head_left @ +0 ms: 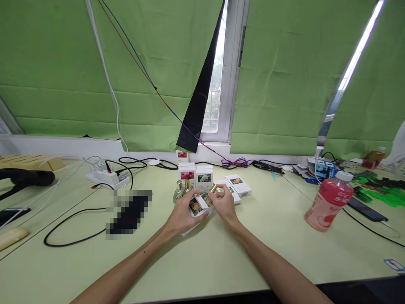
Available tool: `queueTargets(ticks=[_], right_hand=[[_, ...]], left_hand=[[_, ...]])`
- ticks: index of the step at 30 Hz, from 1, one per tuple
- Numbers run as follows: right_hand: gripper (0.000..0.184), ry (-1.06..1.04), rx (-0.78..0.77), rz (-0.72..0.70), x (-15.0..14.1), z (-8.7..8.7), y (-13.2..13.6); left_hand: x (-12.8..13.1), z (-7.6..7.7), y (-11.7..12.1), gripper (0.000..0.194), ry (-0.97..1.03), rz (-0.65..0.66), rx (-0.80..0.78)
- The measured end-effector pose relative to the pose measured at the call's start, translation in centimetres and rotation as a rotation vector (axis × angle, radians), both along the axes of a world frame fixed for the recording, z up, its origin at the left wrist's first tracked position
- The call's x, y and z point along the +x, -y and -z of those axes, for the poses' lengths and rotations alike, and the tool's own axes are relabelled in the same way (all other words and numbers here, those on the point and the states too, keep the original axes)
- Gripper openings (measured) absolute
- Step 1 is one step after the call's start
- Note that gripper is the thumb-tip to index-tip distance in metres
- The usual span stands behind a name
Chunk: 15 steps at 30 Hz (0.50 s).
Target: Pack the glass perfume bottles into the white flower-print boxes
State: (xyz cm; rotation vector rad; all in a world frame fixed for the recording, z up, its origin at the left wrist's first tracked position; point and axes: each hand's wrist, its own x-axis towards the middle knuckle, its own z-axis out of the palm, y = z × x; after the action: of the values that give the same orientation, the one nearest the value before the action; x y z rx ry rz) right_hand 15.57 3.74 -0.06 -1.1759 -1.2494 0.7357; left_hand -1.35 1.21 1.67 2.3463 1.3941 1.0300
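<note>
The pink bottle (329, 204) bears "水" on its label (334, 193).

Two bottles (178, 193) stand before the upright boxes (204, 179) (the drink bottle (329, 203) well right).

A white box (195, 206) with a flower picture is tilted, its end flap open, between the surface's (253, 266) near and far edges. Beside the flap, a clear gold-capped bottle (206, 199) slants, cap toward the far edge.
</note>
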Motion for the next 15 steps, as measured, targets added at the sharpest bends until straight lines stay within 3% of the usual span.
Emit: queueTargets(ticks=[15], right_hand=[[0.032,-0.035,-0.069,0.007,0.04,0.05,-0.13]], left_hand=[[0.02,0.03,0.06,0.049,0.004,-0.014,0.008]])
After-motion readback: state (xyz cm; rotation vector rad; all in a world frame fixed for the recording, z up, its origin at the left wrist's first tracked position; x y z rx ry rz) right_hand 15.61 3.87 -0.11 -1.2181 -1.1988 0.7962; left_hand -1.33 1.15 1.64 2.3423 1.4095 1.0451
